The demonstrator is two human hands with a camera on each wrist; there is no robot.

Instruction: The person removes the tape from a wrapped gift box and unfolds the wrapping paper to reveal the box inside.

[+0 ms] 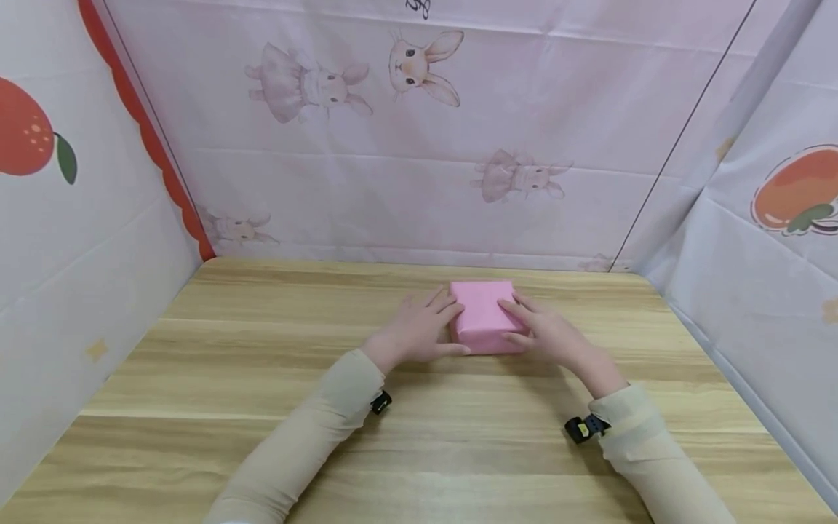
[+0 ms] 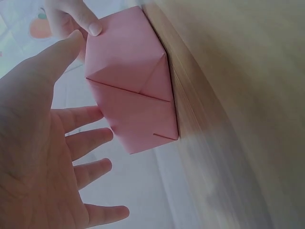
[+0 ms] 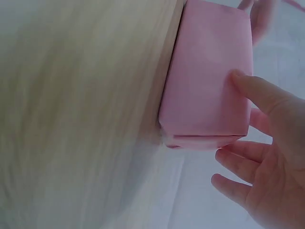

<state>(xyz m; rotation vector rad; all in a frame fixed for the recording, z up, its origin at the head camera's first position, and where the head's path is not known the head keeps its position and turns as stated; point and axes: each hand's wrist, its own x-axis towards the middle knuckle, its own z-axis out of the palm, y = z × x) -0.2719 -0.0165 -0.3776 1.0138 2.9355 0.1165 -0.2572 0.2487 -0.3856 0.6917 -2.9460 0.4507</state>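
A box wrapped in pink paper (image 1: 484, 307) sits on the wooden table towards its back edge, between both hands. Folded paper flaps show on its end face in the left wrist view. From the left side, the left hand (image 1: 419, 329) reaches to the box with straight, spread fingers; fingertips touch its upper edge, and the thumb lies near the front corner. The right hand (image 1: 553, 335) holds the opposite side. Its thumb (image 3: 259, 90) presses on the front face, while the other fingers lie over the top and along the right end, partly hidden in the right wrist view.
The light wood tabletop (image 1: 393, 451) is enclosed by a rabbit-print cloth (image 1: 406, 196) behind and fruit-print cloths at both sides. Black wrist devices, such as the one on the right wrist (image 1: 585, 428), hang below the beige sleeves (image 1: 301, 437).
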